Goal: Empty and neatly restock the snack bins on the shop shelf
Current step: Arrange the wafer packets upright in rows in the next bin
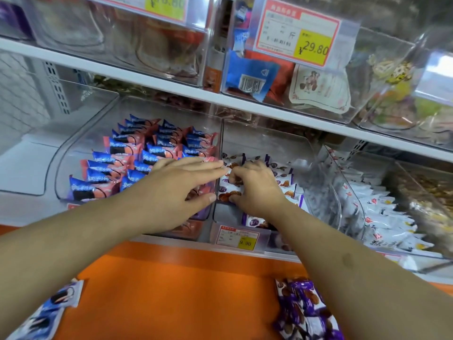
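Two hands over adjoining clear bins. Left hand (180, 185) flat, fingers straight, tips at the divider wall (221, 148). Right hand (255, 187) pinches purple-white snack packets (229, 192) inside middle bin (306, 148). Pink-blue packets (137, 158) fill left bin (73, 148).

My hands: two, the left hand (181, 185) and the right hand (255, 190).
Clear bins on my shelf level: four I can make out, counting the empty bin (29, 143).
Price tags: three: the 29.80 tag (296, 33), the 9.90 tag (239, 238) and a top-left tag (157, 6).
Loose piles on the orange ledge: two.
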